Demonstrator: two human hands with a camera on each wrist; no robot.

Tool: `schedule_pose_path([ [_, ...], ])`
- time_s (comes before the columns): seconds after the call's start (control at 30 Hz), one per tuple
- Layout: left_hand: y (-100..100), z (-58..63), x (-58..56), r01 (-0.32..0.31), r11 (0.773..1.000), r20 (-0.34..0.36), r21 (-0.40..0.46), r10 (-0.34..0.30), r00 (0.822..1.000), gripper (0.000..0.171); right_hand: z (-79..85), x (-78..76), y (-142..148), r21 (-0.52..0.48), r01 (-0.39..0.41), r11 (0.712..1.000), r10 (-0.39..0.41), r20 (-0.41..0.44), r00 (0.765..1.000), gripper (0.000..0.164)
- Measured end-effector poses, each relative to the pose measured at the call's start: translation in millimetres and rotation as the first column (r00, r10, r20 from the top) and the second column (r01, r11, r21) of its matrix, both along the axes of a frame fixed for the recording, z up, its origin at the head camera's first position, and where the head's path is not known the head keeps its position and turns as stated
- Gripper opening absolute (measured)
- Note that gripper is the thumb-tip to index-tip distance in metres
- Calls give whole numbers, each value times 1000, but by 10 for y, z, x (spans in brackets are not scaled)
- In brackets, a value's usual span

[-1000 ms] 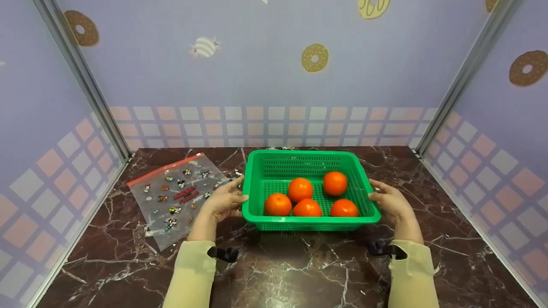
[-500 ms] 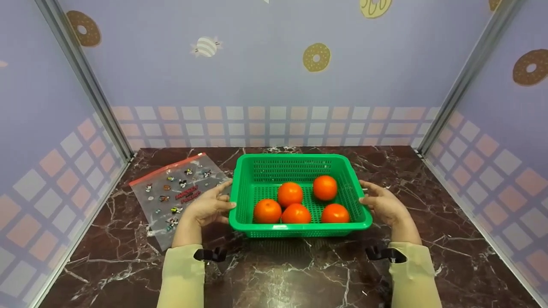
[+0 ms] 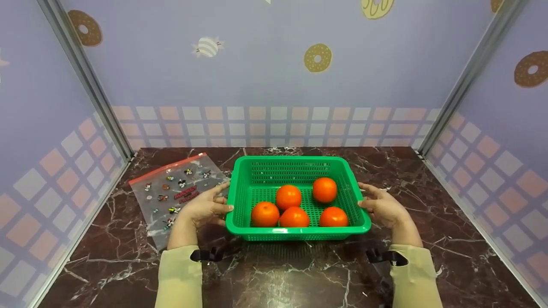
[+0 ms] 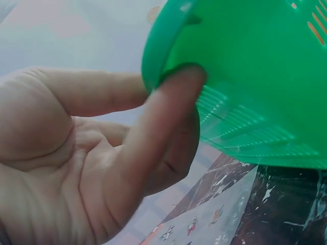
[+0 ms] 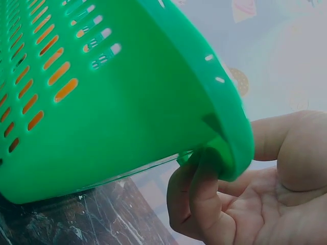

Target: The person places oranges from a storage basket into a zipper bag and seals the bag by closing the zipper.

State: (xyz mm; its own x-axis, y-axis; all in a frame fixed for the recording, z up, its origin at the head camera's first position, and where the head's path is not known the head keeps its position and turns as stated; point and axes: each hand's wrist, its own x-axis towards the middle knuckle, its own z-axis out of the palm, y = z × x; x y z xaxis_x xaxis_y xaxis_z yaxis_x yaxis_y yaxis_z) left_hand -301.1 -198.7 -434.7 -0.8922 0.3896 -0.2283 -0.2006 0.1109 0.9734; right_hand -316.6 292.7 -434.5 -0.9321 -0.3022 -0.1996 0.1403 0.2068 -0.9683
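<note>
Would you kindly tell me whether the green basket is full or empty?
Neither: the green basket holds five orange fruits, and bottom mesh shows between them.

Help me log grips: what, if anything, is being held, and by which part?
The green basket, by its rim: the left hand grips one short side, the right hand the opposite one.

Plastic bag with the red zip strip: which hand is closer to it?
Left. The left hand, gripping the green basket, overlaps the plastic bag in the head view; the right hand grips the basket's opposite end, farther from the bag.
</note>
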Motion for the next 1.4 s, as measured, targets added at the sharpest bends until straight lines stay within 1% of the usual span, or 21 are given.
schedule_pose_path([
  [0.1,1,1,-17,-102,991,-21,-91,101,995,76,-8,6,-5,-9,3,1000,-3,5,1000,77],
  [0.13,3,0,-27,-160,976,-54,-148,153,987,72,-9,7,-6,-10,4,1000,-4,5,1000,77],
  [0.17,6,-5,-40,-230,950,-95,-209,215,972,68,-9,10,-8,-10,2,1000,-2,4,1000,77],
  [0.2,7,-11,-54,-302,913,-139,-275,274,952,66,-7,12,-10,-11,1,1000,-1,4,1000,78],
  [0.23,5,-24,-68,-373,861,-189,-346,325,927,65,-6,13,-9,-11,3,1000,-3,2,1000,78],
  [0.27,-2,-43,-82,-434,799,-234,-417,367,900,66,-3,16,-12,-14,4,1000,-4,2,1000,78],
  [0.3,-8,-62,-94,-479,741,-268,-470,397,878,68,-2,16,-13,-17,5,1000,-5,2,1000,78],
  [0.33,-15,-85,-107,-505,695,-290,-512,413,863,70,-1,15,-13,-20,4,1000,-4,2,1000,78],
  [0.37,-27,-112,-120,-514,660,-295,-548,423,857,72,1,16,-13,-22,1,1000,-1,1,1000,79],
  [0.4,-40,-141,-128,-508,635,-288,-582,423,859,75,1,15,-13,-24,2,1000,-2,3,1000,79],
  [0.43,-52,-173,-136,-494,621,-273,-608,421,865,77,2,16,-13,-29,3,1000,-3,4,1000,79],
  [0.6,-108,-299,-151,-365,602,-153,-710,374,915,82,-7,11,-8,-34,-1,999,1,8,1000,79],
  [0.67,-131,-319,-152,-324,581,-126,-746,354,927,83,-9,8,-9,-35,6,999,-6,15,1000,78],
  [0.73,-153,-318,-150,-301,554,-111,-776,349,930,83,-10,0,-7,-35,1,999,-1,14,1000,78],
  [0.8,-176,-303,-141,-294,531,-99,-795,365,926,84,-10,-8,-6,-37,12,999,-11,18,1000,77],
  [0.93,-211,-274,-80,-301,529,-6,-794,488,873,88,-9,-11,4,-40,4,999,-4,15,1000,78],
  [1.03,-243,-283,-33,-295,519,47,-802,548,835,90,-11,-6,14,-42,-6,999,7,16,1000,78],
  [1.1,-266,-299,-6,-284,501,50,-818,553,832,91,-13,-5,21,-46,-18,999,19,14,1000,79],
  [1.23,-296,-331,32,-310,469,13,-827,567,824,95,-11,-3,24,-54,-29,998,29,15,999,79],
  [1.3,-314,-341,29,-314,463,3,-829,565,825,98,-9,-4,21,-55,-29,998,29,14,999,79],
  [1.4,-380,-337,36,-294,463,5,-836,543,840,105,-14,-15,16,-55,-28,998,29,12,1000,79],
])
